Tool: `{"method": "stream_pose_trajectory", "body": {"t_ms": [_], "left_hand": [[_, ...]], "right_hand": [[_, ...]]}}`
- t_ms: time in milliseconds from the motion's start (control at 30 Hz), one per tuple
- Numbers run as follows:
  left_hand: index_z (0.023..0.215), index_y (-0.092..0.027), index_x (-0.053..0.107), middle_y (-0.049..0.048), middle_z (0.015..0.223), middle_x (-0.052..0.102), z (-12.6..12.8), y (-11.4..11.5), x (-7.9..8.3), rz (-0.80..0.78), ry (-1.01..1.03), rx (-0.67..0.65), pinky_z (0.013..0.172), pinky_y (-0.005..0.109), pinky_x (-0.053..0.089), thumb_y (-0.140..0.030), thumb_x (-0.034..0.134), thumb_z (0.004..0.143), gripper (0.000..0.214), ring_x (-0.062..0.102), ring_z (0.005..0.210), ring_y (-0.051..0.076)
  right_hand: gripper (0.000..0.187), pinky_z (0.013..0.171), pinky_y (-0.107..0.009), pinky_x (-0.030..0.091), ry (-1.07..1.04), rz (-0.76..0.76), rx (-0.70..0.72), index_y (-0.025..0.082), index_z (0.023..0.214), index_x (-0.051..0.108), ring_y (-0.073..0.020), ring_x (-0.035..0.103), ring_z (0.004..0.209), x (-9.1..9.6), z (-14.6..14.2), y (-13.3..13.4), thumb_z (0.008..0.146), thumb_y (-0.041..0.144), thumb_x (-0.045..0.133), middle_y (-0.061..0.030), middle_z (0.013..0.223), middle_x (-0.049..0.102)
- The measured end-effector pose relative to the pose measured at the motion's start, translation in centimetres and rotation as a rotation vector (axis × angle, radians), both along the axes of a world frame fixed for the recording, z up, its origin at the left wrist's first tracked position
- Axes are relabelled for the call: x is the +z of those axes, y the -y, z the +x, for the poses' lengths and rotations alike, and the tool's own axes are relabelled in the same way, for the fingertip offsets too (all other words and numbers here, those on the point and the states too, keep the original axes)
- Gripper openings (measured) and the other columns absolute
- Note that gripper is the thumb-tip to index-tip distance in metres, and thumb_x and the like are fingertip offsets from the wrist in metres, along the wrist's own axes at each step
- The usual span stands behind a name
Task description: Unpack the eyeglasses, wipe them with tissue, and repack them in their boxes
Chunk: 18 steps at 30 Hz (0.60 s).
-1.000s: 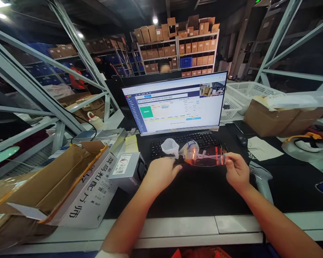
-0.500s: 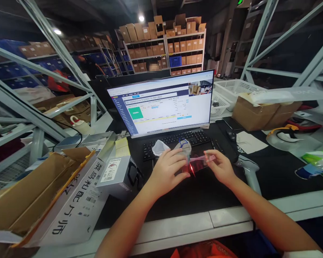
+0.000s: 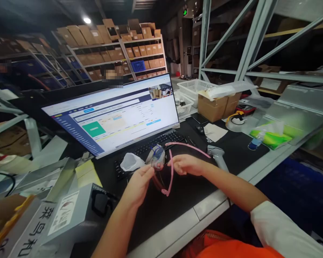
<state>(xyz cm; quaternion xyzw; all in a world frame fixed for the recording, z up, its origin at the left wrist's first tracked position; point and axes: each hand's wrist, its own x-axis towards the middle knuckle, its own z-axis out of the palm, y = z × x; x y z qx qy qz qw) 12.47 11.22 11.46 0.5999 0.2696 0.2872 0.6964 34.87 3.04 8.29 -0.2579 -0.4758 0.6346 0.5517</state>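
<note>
A pair of pink-framed glasses (image 3: 172, 172) is held above the black desk mat with its arms unfolded. My left hand (image 3: 140, 182) pinches the front of the glasses at their left side. My right hand (image 3: 187, 165) is closed, its fingertips at the glasses behind one pink arm; their exact grip is partly hidden. The other pink arm stretches away over the mat toward the scanner. Just beyond my fingers lies a clear, greyish crumpled item (image 3: 155, 156) with blue lines on it. Beside it is a white pouch-like piece (image 3: 132, 162) at the keyboard's edge.
Behind my hands stand a keyboard (image 3: 150, 145) and a lit monitor (image 3: 123, 114). A handheld scanner (image 3: 217, 156), a mouse (image 3: 200, 130) and a tape dispenser (image 3: 238, 123) are to the right. Grey box (image 3: 78, 211) and open carton (image 3: 21, 229) sit at left.
The view has turned right. The pink glasses, folded low between my hands before, now have their arms spread. The red light line on the mat is gone.
</note>
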Motion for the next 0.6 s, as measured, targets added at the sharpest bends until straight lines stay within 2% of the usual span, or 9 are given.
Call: {"method": "stream_pose_trajectory", "body": {"t_ms": [133,200,267,333,367,400,433,500,600], "left_hand": [[0.09,-0.015,0.078,0.0085,0.098,0.076,2.1,1.2,-1.4,-0.203,0.177,0.128,0.1,0.035,0.051,-0.052,0.087,0.065,0.045,0.069,0.101,0.023],[0.09,-0.017,0.077,0.005,0.099,0.075,2.6,1.4,-1.4,-0.301,0.326,0.207,0.1,0.033,0.051,-0.05,0.088,0.065,0.043,0.068,0.103,0.021],[0.092,-0.019,0.076,0.0031,0.102,0.074,2.6,1.3,-1.0,-0.331,0.443,0.286,0.1,0.031,0.052,-0.048,0.088,0.066,0.041,0.067,0.107,0.019],[0.093,-0.019,0.075,0.0029,0.104,0.074,2.2,1.1,-0.4,-0.304,0.504,0.336,0.1,0.03,0.052,-0.047,0.087,0.069,0.039,0.067,0.109,0.019],[0.093,-0.018,0.075,0.0033,0.104,0.074,2.0,1.1,-0.2,-0.278,0.513,0.345,0.1,0.03,0.052,-0.047,0.086,0.07,0.038,0.067,0.109,0.019],[0.092,-0.018,0.075,0.0036,0.103,0.074,1.8,1.0,0.1,-0.247,0.515,0.348,0.099,0.031,0.052,-0.047,0.085,0.071,0.038,0.067,0.107,0.019],[0.092,-0.018,0.075,0.0039,0.102,0.074,1.6,1.0,0.2,-0.212,0.511,0.345,0.099,0.031,0.052,-0.048,0.085,0.071,0.038,0.068,0.105,0.02],[0.093,-0.018,0.076,0.0044,0.099,0.075,1.3,1.1,0.4,-0.134,0.491,0.333,0.098,0.031,0.052,-0.048,0.086,0.069,0.04,0.069,0.102,0.02],[0.094,-0.016,0.077,0.0073,0.1,0.076,1.0,1.4,0.1,-0.033,0.413,0.285,0.1,0.032,0.05,-0.049,0.086,0.068,0.043,0.069,0.102,0.021]], "right_hand": [[0.041,0.043,-0.019,0.026,-0.082,0.058,-0.203,0.016,0.073,0.058,-0.006,0.036,0.045,0.6,-1.7,1.6,0.083,0.052,0.074,0.0066,0.052,0.045],[0.041,0.045,-0.02,0.034,-0.047,0.128,-0.279,0.016,0.077,0.06,-0.0075,0.043,0.045,1.4,-1.1,2.9,0.085,0.055,0.072,0.0055,0.054,0.048],[0.048,0.053,-0.026,0.046,0.118,0.212,-0.265,0.016,0.092,0.065,-0.0128,0.057,0.054,2.6,1.1,3.8,0.081,0.062,0.071,-0.0006,0.066,0.061],[0.065,0.068,-0.034,0.054,0.43,0.228,-0.319,0.016,0.115,0.063,-0.0193,0.068,0.073,3.7,4.7,3.7,0.078,0.069,0.068,-0.0086,0.089,0.07],[0.068,0.074,-0.034,0.054,0.62,0.193,-0.455,0.017,0.122,0.061,-0.0211,0.07,0.082,4.2,6.9,3.1,0.08,0.069,0.065,-0.011,0.099,0.071],[0.06,0.078,-0.032,0.053,0.879,0.082,-0.683,0.018,0.125,0.06,-0.02,0.07,0.09,4.6,9.2,2.3,0.088,0.064,0.058,-0.0109,0.106,0.071],[0.052,0.082,-0.029,0.052,1.185,-0.113,-0.866,0.021,0.125,0.06,-0.0183,0.069,0.097,4.9,11.4,1.3,0.092,0.061,0.052,-0.0087,0.112,0.071],[0.042,0.089,-0.032,0.049,1.372,-0.318,-0.938,0.013,0.114,0.066,-0.025,0.066,0.108,4.8,15.4,-1.0,0.092,0.048,0.059,-0.0159,0.113,0.071],[0.035,0.09,-0.036,0.05,1.554,-0.563,-0.859,0.009,0.099,0.071,-0.0287,0.066,0.105,3.5,19.1,-3.5,0.083,0.04,0.073,-0.0192,0.106,0.072]]}}
